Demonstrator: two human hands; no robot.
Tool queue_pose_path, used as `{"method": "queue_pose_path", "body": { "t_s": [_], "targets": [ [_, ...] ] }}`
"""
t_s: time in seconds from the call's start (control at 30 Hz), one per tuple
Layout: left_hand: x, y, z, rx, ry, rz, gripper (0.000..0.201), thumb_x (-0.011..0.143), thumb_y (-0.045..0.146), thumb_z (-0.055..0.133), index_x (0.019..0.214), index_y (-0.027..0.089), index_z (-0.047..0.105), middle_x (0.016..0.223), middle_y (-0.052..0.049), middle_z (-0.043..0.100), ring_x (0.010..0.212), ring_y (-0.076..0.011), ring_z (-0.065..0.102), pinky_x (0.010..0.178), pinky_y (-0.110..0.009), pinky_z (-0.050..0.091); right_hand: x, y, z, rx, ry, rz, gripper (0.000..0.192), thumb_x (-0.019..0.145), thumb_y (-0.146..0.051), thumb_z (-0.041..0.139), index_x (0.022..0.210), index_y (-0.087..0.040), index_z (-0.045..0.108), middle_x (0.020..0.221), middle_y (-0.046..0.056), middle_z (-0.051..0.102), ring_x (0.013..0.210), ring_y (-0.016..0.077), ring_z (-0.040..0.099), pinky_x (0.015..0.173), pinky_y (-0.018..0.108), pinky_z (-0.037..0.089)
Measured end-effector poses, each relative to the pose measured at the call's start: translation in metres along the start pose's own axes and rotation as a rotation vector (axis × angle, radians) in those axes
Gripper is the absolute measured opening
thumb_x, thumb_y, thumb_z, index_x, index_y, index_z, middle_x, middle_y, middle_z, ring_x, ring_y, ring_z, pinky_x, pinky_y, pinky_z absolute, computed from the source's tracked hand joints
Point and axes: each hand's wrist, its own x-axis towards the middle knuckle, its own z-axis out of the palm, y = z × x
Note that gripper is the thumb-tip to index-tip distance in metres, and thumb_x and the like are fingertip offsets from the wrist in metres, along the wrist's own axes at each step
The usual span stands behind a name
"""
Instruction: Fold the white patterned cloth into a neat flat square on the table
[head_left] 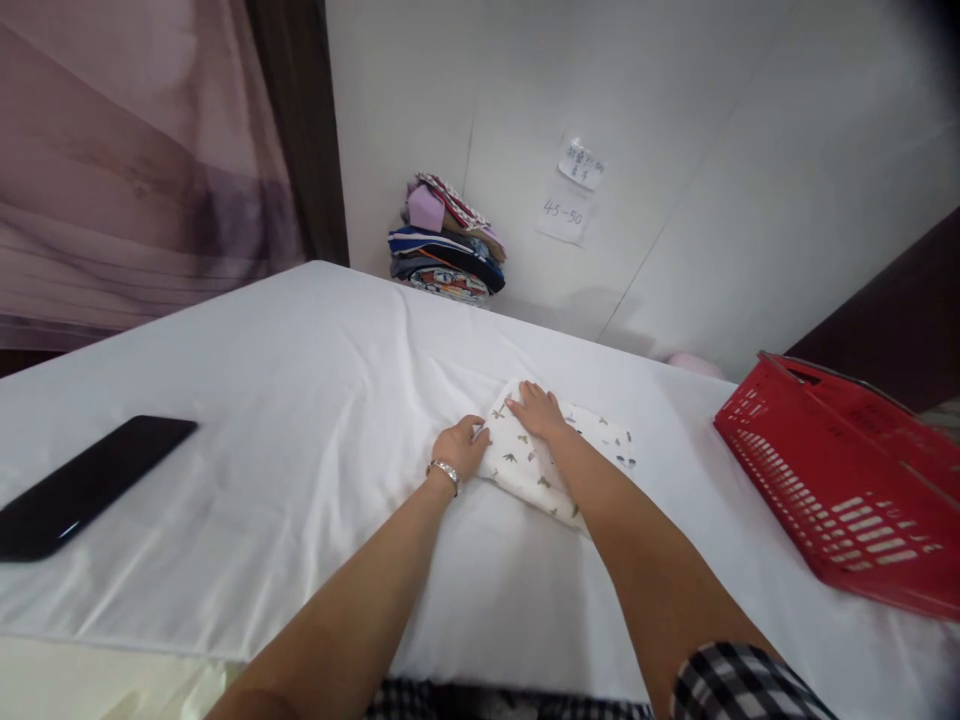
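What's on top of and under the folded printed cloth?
The right hand rests on the folded printed cloth, its forearm hiding part; the left hand is at its left edge. White tablecloth shows around it; whatever lies underneath is covered.

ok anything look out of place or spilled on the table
Only the white tablecloth looks slightly off: it's rumpled left of the printed fabric, with creases running through it instead of lying flat. I see no spill.
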Motion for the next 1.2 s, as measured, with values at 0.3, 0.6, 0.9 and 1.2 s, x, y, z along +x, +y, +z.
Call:
{"method": "queue_pose_path", "body": {
  "t_s": [0.3, 0.6, 0.9, 1.2],
  "targets": [
    [0.0, 0.0, 0.0, 0.034, 0.011, 0.008, 0.025, 0.081, 0.035, 0.049, 0.101, 0.025, 0.06, 0.071, 0.002, 0.063, 0.07, -0.0148, 0.059, 0.063, -0.024, 0.041, -0.003, 0.001, 0.002, 0.004, -0.007, 0.042, 0.069, 0.089, -0.059, 0.013, 0.144, -0.017, 0.013, 0.152, 0.005, 0.009, 0.139, 0.0191, 0.006, 0.11, 0.042, 0.006],
    [0.002, 0.0, 0.001, 0.023, -0.008, 0.008, 0.026, 0.081, 0.034, 0.048, 0.102, 0.025, 0.06, 0.072, 0.002, 0.065, 0.072, -0.0162, 0.06, 0.063, -0.025, 0.042, -0.04, 0.041, -0.006, -0.039, 0.046, 0.088, 0.06, 0.091, -0.054, 0.021, 0.14, -0.019, 0.024, 0.149, 0.007, 0.022, 0.137, 0.0195, 0.016, 0.109, 0.041, 0.009],
    [0.0, 0.001, -0.001, 0.026, -0.012, 0.017, 0.028, 0.081, 0.036, 0.047, 0.103, 0.024, 0.06, 0.076, 0.001, 0.065, 0.074, -0.0166, 0.06, 0.066, -0.025, 0.042, -0.048, 0.068, -0.001, -0.051, 0.099, 0.135, 0.06, 0.091, -0.052, 0.023, 0.137, -0.015, 0.03, 0.143, 0.01, 0.034, 0.131, 0.0215, 0.028, 0.106, 0.037, 0.017],
    [0.002, -0.001, 0.001, 0.023, -0.01, 0.012, 0.028, 0.081, 0.036, 0.047, 0.103, 0.025, 0.06, 0.073, 0.001, 0.065, 0.074, -0.0169, 0.06, 0.065, -0.026, 0.041, -0.064, 0.09, -0.004, -0.037, 0.112, 0.166, 0.054, 0.091, -0.049, 0.023, 0.135, -0.018, 0.032, 0.143, 0.008, 0.035, 0.132, 0.0211, 0.028, 0.107, 0.041, 0.017]
  ]
}}
